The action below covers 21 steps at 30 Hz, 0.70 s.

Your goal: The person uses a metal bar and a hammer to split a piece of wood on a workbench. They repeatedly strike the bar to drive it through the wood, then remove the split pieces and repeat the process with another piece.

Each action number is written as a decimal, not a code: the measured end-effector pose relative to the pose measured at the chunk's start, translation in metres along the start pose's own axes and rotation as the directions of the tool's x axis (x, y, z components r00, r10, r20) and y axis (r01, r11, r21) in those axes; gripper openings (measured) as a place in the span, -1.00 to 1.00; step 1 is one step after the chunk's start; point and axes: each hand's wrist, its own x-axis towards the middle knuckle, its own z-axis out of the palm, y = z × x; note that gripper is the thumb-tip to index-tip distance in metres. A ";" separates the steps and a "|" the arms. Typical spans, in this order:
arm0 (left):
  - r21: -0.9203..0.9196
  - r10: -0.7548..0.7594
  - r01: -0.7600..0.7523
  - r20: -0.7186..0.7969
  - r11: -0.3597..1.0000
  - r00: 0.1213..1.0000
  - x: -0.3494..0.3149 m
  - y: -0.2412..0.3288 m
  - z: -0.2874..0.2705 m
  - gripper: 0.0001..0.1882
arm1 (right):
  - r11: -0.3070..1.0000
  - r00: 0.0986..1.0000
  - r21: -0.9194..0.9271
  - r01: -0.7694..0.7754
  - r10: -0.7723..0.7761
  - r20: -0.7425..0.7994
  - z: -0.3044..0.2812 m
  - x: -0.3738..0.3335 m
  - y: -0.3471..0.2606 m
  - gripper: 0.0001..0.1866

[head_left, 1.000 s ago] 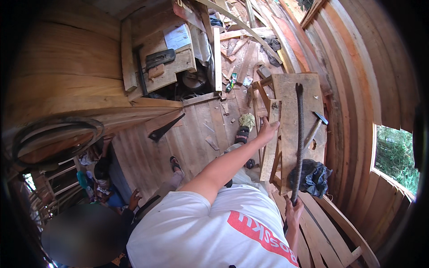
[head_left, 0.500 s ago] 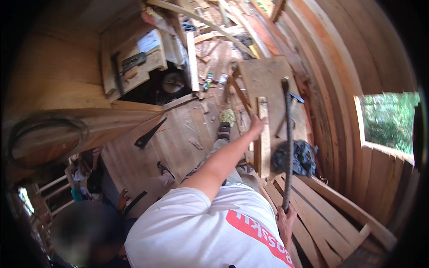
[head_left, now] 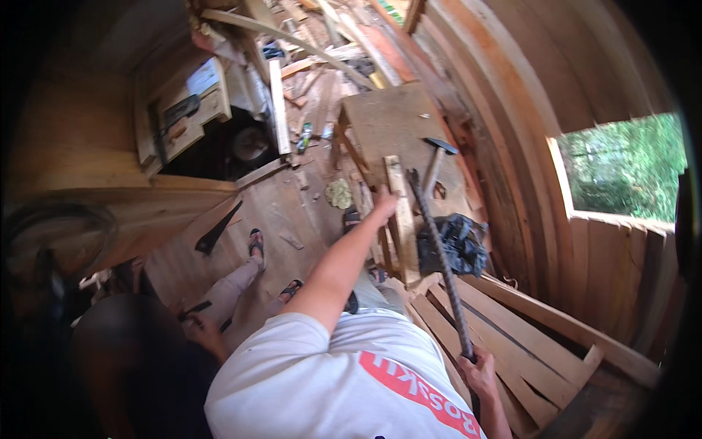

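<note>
In my right hand (head_left: 479, 373) is the lower end of a long ribbed metal pry bar (head_left: 444, 272), its fingers wrapped round it. The bar's forked upper end lies close to the top of a short wooden beam (head_left: 406, 245). My left hand (head_left: 385, 205) is closed on that beam's left side, near its upper end. Beyond them, a hammer (head_left: 437, 162) with a pale handle rests on a wooden bench (head_left: 384, 121). A crumpled black plastic bag (head_left: 457, 249) sits right of the beam.
A person (head_left: 139, 351) sits close at my left, holding something dark. A handsaw (head_left: 218, 228) lies on the plank floor (head_left: 259, 212). Slatted boards (head_left: 523, 347) are at my right, below a window opening (head_left: 621, 168). Scrap wood (head_left: 322, 44) is strewn at the back.
The pry bar has tilted left, its forked end coming nearer the beam. My view has shifted right. The person at left has moved a foot and a hand forward.
</note>
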 end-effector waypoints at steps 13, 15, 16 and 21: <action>0.334 0.152 -0.277 0.355 0.901 0.922 0.035 0.003 -0.031 -0.68 | 0.980 0.963 -0.100 -0.172 0.188 0.192 -0.029 0.022 -0.096 -0.83; 0.323 0.118 -0.249 0.375 0.913 0.920 0.039 0.003 -0.038 -0.70 | 0.976 0.957 -0.112 -0.187 0.207 0.202 -0.029 0.024 -0.111 -0.82; 0.329 0.085 -0.222 0.385 0.918 0.919 0.041 0.004 -0.039 -0.68 | 0.974 0.953 -0.120 -0.194 0.215 0.212 -0.029 0.025 -0.117 -0.82; 0.361 -0.055 -0.120 0.440 0.925 0.897 0.037 0.034 -0.048 -0.65 | 0.964 0.944 -0.121 -0.238 0.259 0.205 -0.030 0.023 -0.134 -0.84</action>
